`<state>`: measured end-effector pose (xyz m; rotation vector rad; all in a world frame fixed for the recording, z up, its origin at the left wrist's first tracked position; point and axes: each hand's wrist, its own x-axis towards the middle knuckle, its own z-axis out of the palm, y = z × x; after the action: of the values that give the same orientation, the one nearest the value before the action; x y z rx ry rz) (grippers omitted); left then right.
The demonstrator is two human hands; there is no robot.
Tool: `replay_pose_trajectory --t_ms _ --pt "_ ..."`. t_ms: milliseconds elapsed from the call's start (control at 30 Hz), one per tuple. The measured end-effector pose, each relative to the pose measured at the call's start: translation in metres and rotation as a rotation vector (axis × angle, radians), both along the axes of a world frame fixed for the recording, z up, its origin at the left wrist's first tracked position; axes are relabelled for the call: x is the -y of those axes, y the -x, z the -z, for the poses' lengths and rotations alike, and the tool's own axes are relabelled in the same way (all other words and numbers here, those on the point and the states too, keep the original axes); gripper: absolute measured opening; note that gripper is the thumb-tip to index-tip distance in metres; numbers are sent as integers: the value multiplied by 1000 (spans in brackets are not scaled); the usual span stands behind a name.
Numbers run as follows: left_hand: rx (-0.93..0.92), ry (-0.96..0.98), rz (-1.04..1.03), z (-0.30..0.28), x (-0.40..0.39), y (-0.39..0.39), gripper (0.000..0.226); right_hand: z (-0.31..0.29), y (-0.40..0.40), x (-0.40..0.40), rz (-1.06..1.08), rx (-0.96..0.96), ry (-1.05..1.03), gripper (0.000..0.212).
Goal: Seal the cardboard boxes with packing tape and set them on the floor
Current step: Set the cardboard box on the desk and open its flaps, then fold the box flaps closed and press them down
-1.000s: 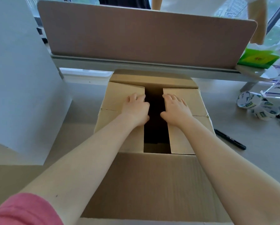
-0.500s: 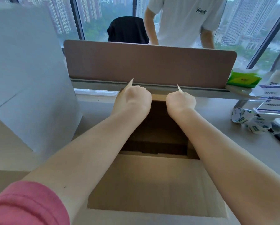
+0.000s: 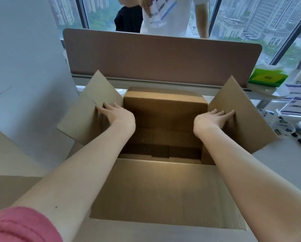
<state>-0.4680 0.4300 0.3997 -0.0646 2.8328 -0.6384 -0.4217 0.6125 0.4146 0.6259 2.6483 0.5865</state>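
Two flat open hands, L hand (image 3: 118,114) & R hand (image 3: 213,117), on splayed side flaps of box (image 3: 165,191).

Left hand (image 3: 119,114), right hand (image 3: 211,117) flat on box (image 3: 163,189) side flaps.

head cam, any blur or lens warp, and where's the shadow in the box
Head view: wide-angle warp bends the desk divider and window frames; left hand fingertips slightly motion-blurred; the cardboard box interior is dark at the bottom, with the near flap lit.
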Motion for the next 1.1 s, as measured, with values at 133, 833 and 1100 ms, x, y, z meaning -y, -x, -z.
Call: replay_pose_trajectory --t_ms 133,833,1100 --pt "28 -224 -100 18 8 5 52 27 -1 -16 64 -74 131 68" --pt "-187 -543 -36 44 20 6 39 48 3 -44 -15 -430 298 34" --pt "-401 -1101 -170 9 37 -36 28 29 2 6 -326 -646 832 36"
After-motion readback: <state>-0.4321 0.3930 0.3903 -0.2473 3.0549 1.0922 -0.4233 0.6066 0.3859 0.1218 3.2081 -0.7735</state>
